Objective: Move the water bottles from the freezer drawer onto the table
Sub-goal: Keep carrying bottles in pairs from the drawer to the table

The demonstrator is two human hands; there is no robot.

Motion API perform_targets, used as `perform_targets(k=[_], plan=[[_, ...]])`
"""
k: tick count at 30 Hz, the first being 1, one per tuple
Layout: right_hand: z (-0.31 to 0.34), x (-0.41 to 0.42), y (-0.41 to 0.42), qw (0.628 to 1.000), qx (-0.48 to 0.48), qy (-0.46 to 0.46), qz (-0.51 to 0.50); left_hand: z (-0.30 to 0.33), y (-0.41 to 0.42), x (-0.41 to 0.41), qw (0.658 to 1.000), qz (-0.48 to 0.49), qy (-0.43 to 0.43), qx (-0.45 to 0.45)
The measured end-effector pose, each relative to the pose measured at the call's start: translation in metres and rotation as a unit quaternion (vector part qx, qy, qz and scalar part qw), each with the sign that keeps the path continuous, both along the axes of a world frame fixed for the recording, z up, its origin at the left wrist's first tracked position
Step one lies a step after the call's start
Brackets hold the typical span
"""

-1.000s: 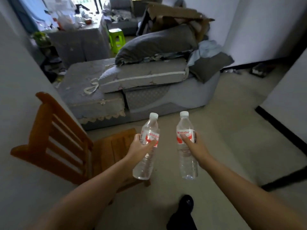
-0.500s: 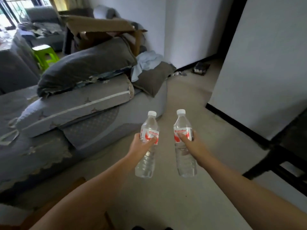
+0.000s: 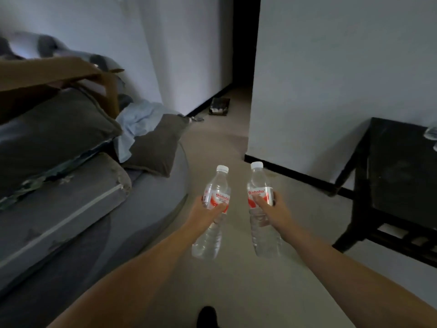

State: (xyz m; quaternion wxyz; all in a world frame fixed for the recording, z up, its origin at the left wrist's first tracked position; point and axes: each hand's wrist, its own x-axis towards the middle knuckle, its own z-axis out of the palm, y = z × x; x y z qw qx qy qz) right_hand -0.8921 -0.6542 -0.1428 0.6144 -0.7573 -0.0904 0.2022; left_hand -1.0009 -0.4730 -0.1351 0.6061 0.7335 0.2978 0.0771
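I hold two clear water bottles with white caps and red-and-white labels out in front of me, above the floor. My left hand (image 3: 205,210) grips the left bottle (image 3: 214,235) around its label; this bottle leans slightly right. My right hand (image 3: 272,209) grips the right bottle (image 3: 263,242), which stands nearly upright. A dark wooden table (image 3: 399,169) stands at the right against the wall. At the frame's right edge, clear bottles (image 3: 431,133) rest on the table, mostly cut off. The freezer drawer is out of view.
A grey sofa (image 3: 78,209) piled with cushions and a cardboard sheet (image 3: 47,72) fills the left side. Beige floor runs ahead to a dark doorway (image 3: 243,43). A small dark box (image 3: 219,106) lies by the wall. My shoe (image 3: 207,316) shows at the bottom.
My view has swung right: the wooden chair and green stool have left the frame, and the dark table has come in at the right. Both hands keep the same hold on the bottles.
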Motion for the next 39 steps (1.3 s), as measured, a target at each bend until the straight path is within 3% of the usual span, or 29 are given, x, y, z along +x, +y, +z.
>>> perform_targets(k=[7, 14, 26, 33, 39], plan=[[0.009, 0.037, 0.060, 0.996, 0.034, 0.004, -0.085, 0.012, 0.077, 0.085, 0.996, -0.084, -0.004, 0.028], [0.002, 0.074, 0.056, 0.986, 0.012, 0.016, -0.166, -0.012, 0.076, 0.149, 0.989, -0.136, 0.042, -0.034], [-0.004, 0.223, -0.002, 0.967, 0.011, 0.021, -0.255, -0.019, 0.027, 0.340, 0.967, -0.248, 0.049, -0.035], [0.027, 0.346, -0.061, 0.958, 0.009, 0.001, -0.286, 0.015, -0.036, 0.478, 0.960, -0.280, 0.015, 0.013], [0.025, 0.405, -0.112, 0.944, 0.008, 0.004, -0.331, 0.020, -0.093, 0.556, 0.943, -0.332, 0.025, -0.010]])
